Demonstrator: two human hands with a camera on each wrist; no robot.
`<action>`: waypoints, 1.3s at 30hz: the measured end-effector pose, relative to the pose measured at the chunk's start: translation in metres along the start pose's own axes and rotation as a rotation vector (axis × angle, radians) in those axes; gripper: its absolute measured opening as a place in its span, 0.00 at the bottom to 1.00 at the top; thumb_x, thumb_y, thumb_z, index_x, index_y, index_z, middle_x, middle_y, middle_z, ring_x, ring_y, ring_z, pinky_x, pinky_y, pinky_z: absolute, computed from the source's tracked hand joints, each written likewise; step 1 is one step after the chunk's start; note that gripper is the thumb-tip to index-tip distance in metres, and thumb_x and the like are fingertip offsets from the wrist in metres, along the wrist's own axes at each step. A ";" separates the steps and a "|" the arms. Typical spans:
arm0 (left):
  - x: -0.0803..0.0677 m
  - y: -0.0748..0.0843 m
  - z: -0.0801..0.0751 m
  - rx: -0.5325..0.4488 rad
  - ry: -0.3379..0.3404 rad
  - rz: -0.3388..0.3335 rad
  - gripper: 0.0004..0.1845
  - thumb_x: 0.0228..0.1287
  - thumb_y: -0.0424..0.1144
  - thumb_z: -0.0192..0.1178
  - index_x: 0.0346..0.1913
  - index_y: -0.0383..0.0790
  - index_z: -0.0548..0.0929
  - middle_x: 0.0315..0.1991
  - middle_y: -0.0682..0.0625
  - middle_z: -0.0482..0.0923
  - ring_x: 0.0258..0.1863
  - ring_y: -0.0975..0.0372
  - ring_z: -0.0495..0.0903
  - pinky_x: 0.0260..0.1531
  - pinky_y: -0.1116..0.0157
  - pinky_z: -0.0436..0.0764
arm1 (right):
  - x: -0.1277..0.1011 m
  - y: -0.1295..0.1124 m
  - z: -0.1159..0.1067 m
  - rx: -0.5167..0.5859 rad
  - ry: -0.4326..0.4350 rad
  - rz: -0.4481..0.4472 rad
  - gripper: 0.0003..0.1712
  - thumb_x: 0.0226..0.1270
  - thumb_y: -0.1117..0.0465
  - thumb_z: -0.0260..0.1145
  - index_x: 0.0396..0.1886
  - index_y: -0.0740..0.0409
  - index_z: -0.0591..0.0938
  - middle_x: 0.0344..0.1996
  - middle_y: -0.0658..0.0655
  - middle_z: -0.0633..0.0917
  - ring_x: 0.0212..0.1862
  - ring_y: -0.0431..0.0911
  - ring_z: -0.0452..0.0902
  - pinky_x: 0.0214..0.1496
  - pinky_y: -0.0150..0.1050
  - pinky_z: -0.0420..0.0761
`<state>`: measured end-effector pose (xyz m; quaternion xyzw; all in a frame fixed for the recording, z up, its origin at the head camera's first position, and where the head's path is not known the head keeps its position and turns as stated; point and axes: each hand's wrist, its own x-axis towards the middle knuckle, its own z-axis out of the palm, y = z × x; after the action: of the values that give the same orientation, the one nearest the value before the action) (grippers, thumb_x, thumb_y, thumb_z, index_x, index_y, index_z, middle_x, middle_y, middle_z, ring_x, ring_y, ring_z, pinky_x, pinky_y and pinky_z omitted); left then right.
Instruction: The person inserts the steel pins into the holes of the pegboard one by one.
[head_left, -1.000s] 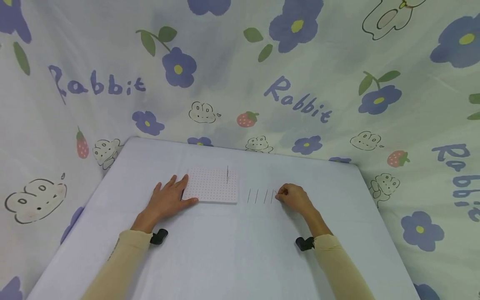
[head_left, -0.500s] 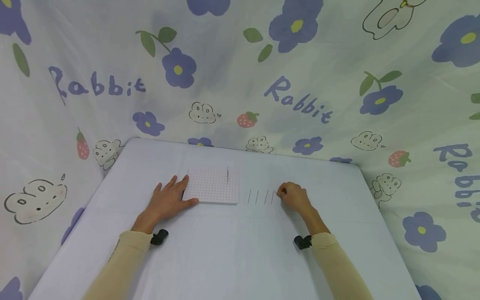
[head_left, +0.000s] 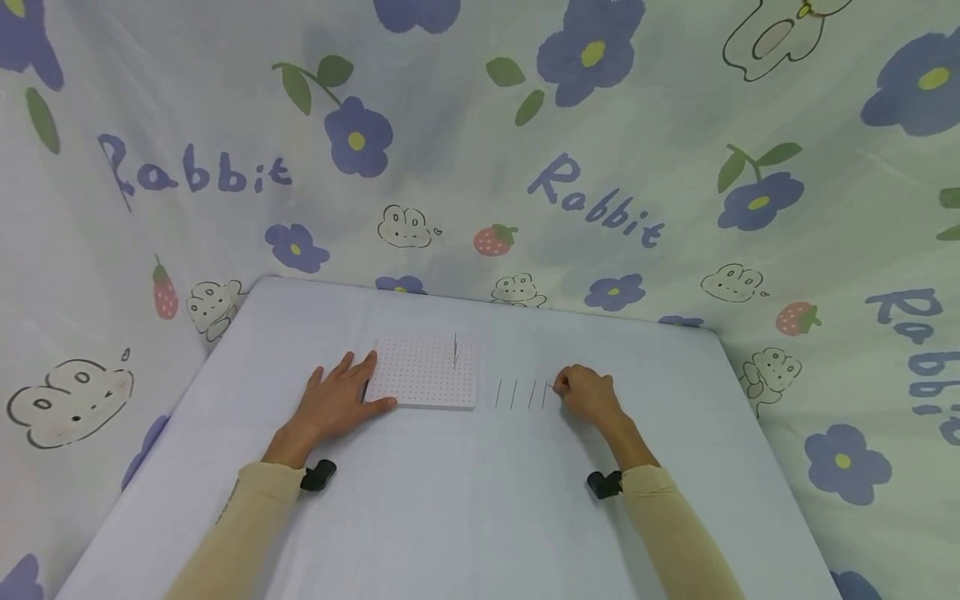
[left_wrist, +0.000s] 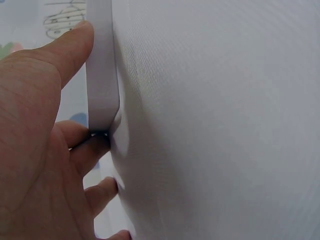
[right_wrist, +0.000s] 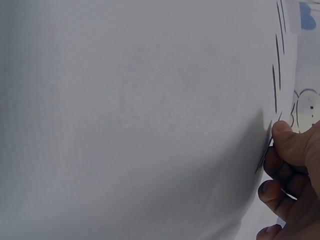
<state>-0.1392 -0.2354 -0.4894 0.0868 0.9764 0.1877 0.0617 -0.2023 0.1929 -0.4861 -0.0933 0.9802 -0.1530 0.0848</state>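
On the white table (head_left: pixel 450 517), right of centre, the needle (right_wrist: pixel 263 154) being worked lies under the right hand (head_left: pixel 588 396): thumb and curled fingers (right_wrist: pixel 287 145) are pinching it at its end, and it looks barely clear of the cloth, if at all. It's thin, dark and straight, tilted a little against its neighbours; too fine to tell point from eye. Progress, as I read it: one needle already stands upright in the perforated board (head_left: pixel 423 371), near that board's right edge, so one is placed. Three loose needles (head_left: pixel 520 392) lie in a row, roughly parallel, between board and right hand, plus the one in the pinch, so four left by my count. The board is a flat white square with a grid of small red dots or holes; can't tell which. The left hand (head_left: pixel 333 404) rests flat at the board's left side, fingers spread, forefinger and thumb pressed against its edge to steady it; the left wrist view shows that edge as a thick white slab between them. Behind the table hangs a sheet printed with flowers, strawberries and rabbits (head_left: pixel 225 167).
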 end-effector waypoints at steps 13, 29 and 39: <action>0.001 -0.001 0.001 0.003 -0.001 -0.005 0.53 0.64 0.68 0.59 0.79 0.33 0.55 0.76 0.34 0.57 0.77 0.37 0.49 0.69 0.29 0.43 | 0.006 -0.007 -0.005 0.029 0.062 -0.055 0.08 0.78 0.58 0.59 0.39 0.55 0.81 0.33 0.50 0.83 0.37 0.46 0.77 0.51 0.60 0.71; 0.001 -0.001 -0.001 -0.016 -0.006 -0.001 0.53 0.65 0.67 0.58 0.79 0.33 0.55 0.76 0.34 0.57 0.78 0.38 0.48 0.69 0.30 0.42 | 0.019 -0.041 -0.010 0.132 0.179 -0.149 0.11 0.75 0.53 0.60 0.44 0.54 0.85 0.38 0.49 0.88 0.40 0.45 0.81 0.59 0.60 0.67; 0.000 0.001 -0.002 -0.011 -0.005 -0.009 0.52 0.65 0.66 0.60 0.78 0.32 0.55 0.76 0.34 0.58 0.77 0.37 0.49 0.69 0.30 0.43 | 0.028 -0.072 -0.014 0.213 0.264 -0.271 0.04 0.67 0.56 0.64 0.36 0.48 0.84 0.33 0.45 0.88 0.30 0.41 0.75 0.63 0.62 0.67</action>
<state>-0.1393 -0.2357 -0.4871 0.0828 0.9755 0.1927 0.0657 -0.2210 0.1234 -0.4545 -0.1940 0.9396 -0.2764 -0.0564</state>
